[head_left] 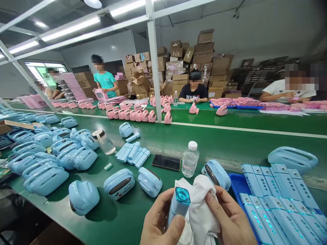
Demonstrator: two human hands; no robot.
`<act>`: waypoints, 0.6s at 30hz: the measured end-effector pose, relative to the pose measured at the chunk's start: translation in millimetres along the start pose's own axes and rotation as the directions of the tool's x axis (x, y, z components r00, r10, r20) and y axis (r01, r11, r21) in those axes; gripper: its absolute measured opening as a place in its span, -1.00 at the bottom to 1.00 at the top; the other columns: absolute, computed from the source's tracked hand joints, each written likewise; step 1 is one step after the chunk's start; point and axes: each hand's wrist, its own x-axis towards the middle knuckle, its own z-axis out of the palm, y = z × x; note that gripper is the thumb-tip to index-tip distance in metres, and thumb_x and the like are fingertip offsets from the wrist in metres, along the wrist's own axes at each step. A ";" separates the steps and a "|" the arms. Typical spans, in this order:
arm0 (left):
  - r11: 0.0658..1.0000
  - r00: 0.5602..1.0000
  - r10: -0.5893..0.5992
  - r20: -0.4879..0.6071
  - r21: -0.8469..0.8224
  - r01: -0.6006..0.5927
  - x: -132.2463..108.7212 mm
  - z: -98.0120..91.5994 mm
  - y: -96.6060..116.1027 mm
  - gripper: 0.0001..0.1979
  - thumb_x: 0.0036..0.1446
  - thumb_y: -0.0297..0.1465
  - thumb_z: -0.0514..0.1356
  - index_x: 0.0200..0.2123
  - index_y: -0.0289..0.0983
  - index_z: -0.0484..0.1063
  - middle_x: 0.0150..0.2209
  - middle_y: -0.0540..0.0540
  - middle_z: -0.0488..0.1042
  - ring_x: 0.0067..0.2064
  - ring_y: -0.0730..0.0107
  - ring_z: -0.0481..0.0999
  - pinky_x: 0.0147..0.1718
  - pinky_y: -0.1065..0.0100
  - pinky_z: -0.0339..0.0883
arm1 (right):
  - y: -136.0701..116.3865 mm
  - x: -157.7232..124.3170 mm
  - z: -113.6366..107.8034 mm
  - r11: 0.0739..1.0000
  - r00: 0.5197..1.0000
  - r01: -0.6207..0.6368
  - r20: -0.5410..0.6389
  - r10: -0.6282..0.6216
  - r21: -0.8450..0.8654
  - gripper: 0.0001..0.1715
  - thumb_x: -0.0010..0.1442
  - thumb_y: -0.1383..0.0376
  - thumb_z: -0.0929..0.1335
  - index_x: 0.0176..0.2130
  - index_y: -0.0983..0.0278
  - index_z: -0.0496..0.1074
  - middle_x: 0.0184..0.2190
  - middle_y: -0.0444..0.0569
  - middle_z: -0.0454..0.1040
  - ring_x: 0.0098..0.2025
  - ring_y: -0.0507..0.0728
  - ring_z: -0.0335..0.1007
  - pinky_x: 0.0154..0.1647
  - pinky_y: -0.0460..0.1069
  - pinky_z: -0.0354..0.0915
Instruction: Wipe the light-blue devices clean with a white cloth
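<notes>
My left hand [159, 217] is closed around a light blue stick-shaped device [176, 207], its shiny teal square end facing up. A crumpled white cloth [204, 214] is gripped by my right hand [227, 214], thumb on top, and it lies against the device's right side. Beside my right hand stands a blue tray [236, 182] with several similar light blue devices [283, 207] in rows. Just beyond my hands rests a light blue handled speaker-like case [216, 173]. Another handled case [150, 182] sits to the left of my hands.
A water bottle [189, 160] and a dark phone [166, 162] lie ahead on the green table [102, 217]. Light blue sticks [133, 153], a tumbler [103, 141] and many blue cases [46, 173] fill the left. Across the green line, people [194, 89] sit or stand by pink cases [138, 115].
</notes>
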 end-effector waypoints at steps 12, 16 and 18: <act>0.966 0.979 -0.139 0.149 0.239 0.101 7.9 4.6 4.1 -0.45 0.03 0.05 0.44 -0.07 -0.25 0.63 -0.19 -0.17 0.66 -0.17 0.15 0.57 -0.19 0.34 0.40 | -3.4 -5.8 -5.4 0.997 0.987 -0.069 0.145 0.063 0.034 -0.39 0.16 -0.05 0.59 0.06 0.17 0.49 -0.15 -0.02 0.65 -0.19 0.22 0.61 -0.30 -0.05 0.51; 0.891 0.995 -0.067 0.079 0.452 0.024 4.2 10.9 7.1 -0.59 0.05 -0.11 0.42 -0.08 -0.19 0.62 -0.18 -0.13 0.67 -0.13 0.12 0.57 -0.15 0.32 0.39 | -7.4 -10.5 3.4 0.993 0.993 -0.084 0.085 0.077 0.080 -0.42 0.08 -0.06 0.62 -0.07 0.18 0.53 -0.23 -0.05 0.65 -0.23 0.19 0.58 -0.29 -0.06 0.48; 0.821 0.999 0.000 0.043 0.571 -0.025 3.1 18.2 6.3 -0.68 0.06 -0.17 0.38 -0.11 -0.14 0.62 -0.24 -0.07 0.65 -0.21 0.17 0.54 -0.22 0.32 0.37 | -8.7 -12.8 10.8 0.995 0.996 -0.071 0.052 0.067 0.067 -0.42 0.03 -0.06 0.64 -0.12 0.20 0.53 -0.28 -0.06 0.64 -0.26 0.15 0.55 -0.27 -0.09 0.46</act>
